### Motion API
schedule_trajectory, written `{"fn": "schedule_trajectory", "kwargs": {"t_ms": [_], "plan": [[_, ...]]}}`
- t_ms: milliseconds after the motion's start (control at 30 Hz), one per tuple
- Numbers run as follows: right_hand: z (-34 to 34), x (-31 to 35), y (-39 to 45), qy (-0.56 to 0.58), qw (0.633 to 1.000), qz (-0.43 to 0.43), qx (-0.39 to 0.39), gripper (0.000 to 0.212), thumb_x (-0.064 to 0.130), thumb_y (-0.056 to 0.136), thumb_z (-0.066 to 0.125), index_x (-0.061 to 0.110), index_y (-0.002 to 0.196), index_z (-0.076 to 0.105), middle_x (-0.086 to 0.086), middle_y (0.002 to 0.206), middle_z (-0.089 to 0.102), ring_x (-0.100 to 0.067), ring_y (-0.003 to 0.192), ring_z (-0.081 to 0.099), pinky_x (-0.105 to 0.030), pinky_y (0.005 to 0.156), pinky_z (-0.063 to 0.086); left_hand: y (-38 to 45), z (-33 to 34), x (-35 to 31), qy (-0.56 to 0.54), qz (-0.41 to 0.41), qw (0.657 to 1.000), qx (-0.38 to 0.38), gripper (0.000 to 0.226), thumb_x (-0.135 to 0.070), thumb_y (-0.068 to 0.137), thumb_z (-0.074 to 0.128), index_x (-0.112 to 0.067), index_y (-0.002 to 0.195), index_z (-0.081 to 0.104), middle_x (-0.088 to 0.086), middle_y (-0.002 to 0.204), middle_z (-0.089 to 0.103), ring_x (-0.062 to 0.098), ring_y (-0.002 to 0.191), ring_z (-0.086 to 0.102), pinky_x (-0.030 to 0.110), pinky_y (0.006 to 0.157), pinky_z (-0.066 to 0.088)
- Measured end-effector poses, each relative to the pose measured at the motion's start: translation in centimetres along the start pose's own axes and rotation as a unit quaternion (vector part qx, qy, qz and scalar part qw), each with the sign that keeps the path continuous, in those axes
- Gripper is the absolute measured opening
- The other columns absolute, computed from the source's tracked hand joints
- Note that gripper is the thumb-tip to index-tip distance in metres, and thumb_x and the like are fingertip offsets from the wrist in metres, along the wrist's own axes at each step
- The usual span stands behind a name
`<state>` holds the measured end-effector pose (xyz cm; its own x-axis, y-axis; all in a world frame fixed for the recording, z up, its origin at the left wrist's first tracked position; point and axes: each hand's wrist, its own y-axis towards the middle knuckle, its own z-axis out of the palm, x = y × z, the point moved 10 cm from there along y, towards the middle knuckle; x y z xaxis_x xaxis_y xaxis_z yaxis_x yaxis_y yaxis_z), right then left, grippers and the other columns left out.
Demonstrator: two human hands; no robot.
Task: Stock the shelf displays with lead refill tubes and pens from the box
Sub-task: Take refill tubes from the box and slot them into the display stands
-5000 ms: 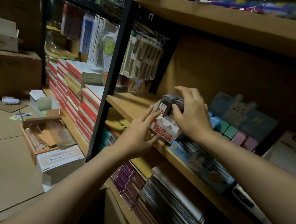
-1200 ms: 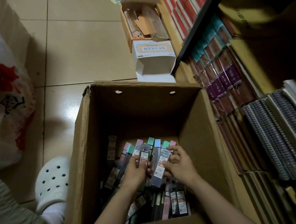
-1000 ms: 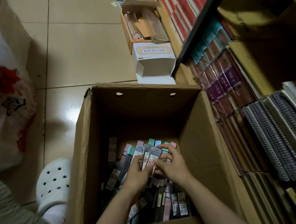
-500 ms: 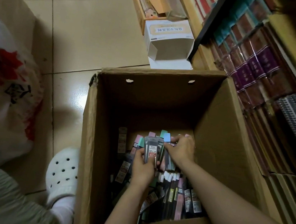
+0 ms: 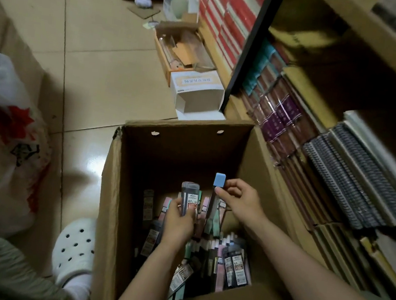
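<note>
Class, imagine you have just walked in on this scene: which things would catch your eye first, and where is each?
Centre stage is the open cardboard box on the floor, its bottom strewn with lead refill tubes. Over it, the left hand grips a dark bundle of tubes, while the right hand pinches a blue-capped tube. A white clog sits at the box's left.

Beige tiled floor (image 5: 95, 81) carries the open cardboard box (image 5: 108, 213), a small white carton (image 5: 199, 92) beside the shelf (image 5: 276, 175), a plastic bag (image 5: 3, 149), and a white clog (image 5: 76, 247).

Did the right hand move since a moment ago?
Yes. The right hand lifted a blue-capped tube up from the pile, toward the cardboard box's far wall.
</note>
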<state>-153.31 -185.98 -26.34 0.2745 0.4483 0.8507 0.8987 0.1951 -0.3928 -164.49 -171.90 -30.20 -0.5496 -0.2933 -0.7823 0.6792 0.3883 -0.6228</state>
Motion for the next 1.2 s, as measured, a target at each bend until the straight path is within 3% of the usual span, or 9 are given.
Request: {"fn": "schedule_trajectory", "kwargs": {"t_ms": [133, 333, 433, 500, 600, 767, 867, 1033, 1200], "plan": [[-3.3, 6.8, -2.8, -0.007, 0.998, -0.057, -0.012, 0.018, 0.011, 0.088, 0.069, 0.009, 0.104, 0.062, 0.004, 0.089, 0.065, -0.002, 0.079, 0.061, -0.01, 0.061, 0.05, -2.7, 1.1, -5.1, 0.001, 0.032, 0.998, 0.045, 0.021, -0.011, 0.101, 0.046, -0.013, 0.121, 0.046, 0.005, 0.097, 0.062, 0.016, 0.083, 0.062, 0.029, 0.066, 0.052], [-8.4, 14.7, -8.3, 0.072, 0.994, -0.085, -0.018, 0.027, 0.017, 0.096, 0.057, 0.01, 0.122, 0.051, -0.008, 0.108, 0.071, -0.022, 0.101, 0.069, -0.039, 0.08, 0.059, -8.4, 4.7, -12.8, -0.006, 0.069, 0.983, 0.169, 0.027, -0.015, 0.099, 0.05, -0.016, 0.126, 0.047, 0.011, 0.118, 0.06, 0.028, 0.103, 0.065, 0.044, 0.085, 0.056], [-10.6, 17.0, -11.3, 0.111, 0.99, -0.082, -0.031, 0.017, 0.021, 0.1, 0.051, 0.016, 0.115, 0.056, -0.006, 0.101, 0.071, -0.02, 0.094, 0.069, -0.034, 0.071, 0.057, -11.2, 6.8, -15.2, -0.005, 0.051, 0.969, 0.242, 0.025, -0.017, 0.097, 0.054, -0.019, 0.122, 0.053, 0.013, 0.111, 0.065, 0.028, 0.104, 0.065, 0.053, 0.092, 0.053], [-12.1, 18.0, -12.7, 0.132, 0.987, -0.075, -0.048, 0.019, 0.024, 0.103, 0.045, 0.014, 0.103, 0.061, -0.009, 0.095, 0.068, -0.022, 0.081, 0.063, -0.028, 0.06, 0.045, -12.7, 8.1, -17.2, 0.008, 0.06, 0.958, 0.28, 0.024, -0.017, 0.095, 0.056, -0.019, 0.119, 0.057, 0.012, 0.104, 0.068, 0.026, 0.099, 0.066, 0.045, 0.087, 0.055], [-14.3, 19.2, -14.7, 0.133, 0.987, -0.067, -0.061, 0.034, 0.035, 0.103, 0.042, 0.012, 0.105, 0.067, -0.025, 0.093, 0.065, -0.032, 0.076, 0.055, -0.039, 0.067, 0.038, -14.6, 10.1, -20.3, 0.028, 0.076, 0.943, 0.322, 0.018, -0.013, 0.096, 0.054, -0.016, 0.113, 0.061, 0.011, 0.095, 0.069, 0.021, 0.089, 0.066, 0.035, 0.075, 0.053], [-17.5, 21.3, -17.5, 0.1, 0.988, -0.101, -0.066, 0.044, 0.042, 0.096, 0.053, 0.006, 0.118, 0.064, -0.002, 0.073, 0.061, -0.01, 0.061, 0.063, -0.022, 0.057, 0.051, -17.1, 12.9, -23.5, 0.063, 0.091, 0.927, 0.359, 0.015, -0.011, 0.096, 0.055, -0.015, 0.108, 0.061, 0.006, 0.077, 0.073, 0.014, 0.069, 0.07, 0.028, 0.059, 0.056], [-19.8, 22.8, -18.6, 0.058, 0.986, -0.121, -0.098, 0.032, 0.036, 0.101, 0.046, 0.018, 0.121, 0.064, -0.004, 0.079, 0.059, -0.012, 0.07, 0.058, -0.027, 0.067, 0.047, -17.5, 14.0, -24.3, 0.058, 0.09, 0.92, 0.377, 0.012, -0.011, 0.098, 0.052, -0.014, 0.106, 0.06, 0.011, 0.084, 0.069, 0.016, 0.072, 0.068, 0.028, 0.059, 0.055], [-23.8, 25.0, -20.2, -0.041, 0.976, -0.134, -0.169, 0.036, 0.038, 0.101, 0.045, 0.019, 0.124, 0.065, -0.005, 0.083, 0.063, -0.002, 0.063, 0.056, -0.014, 0.056, 0.045, -17.7, 16.3, -26.0, 0.045, 0.098, 0.907, 0.408, 0.018, -0.012, 0.1, 0.049, -0.006, 0.115, 0.057, 0.015, 0.087, 0.063, 0.021, 0.079, 0.06, 0.03, 0.064, 0.049], [-28.2, 27.8, -22.2, -0.16, 0.934, -0.181, -0.264, 0.029, 0.026, 0.094, 0.061, 0.014, 0.119, 0.066, 0.003, 0.099, 0.07, -0.012, 0.081, 0.068, -0.034, 0.077, 0.06, -18.5, 19.0, -28.9, 0.013, 0.114, 0.885, 0.451, 0.021, -0.014, 0.099, 0.051, -0.012, 0.118, 0.058, 0.011, 0.098, 0.068, 0.019, 0.082, 0.066, 0.03, 0.062, 0.053]]}}
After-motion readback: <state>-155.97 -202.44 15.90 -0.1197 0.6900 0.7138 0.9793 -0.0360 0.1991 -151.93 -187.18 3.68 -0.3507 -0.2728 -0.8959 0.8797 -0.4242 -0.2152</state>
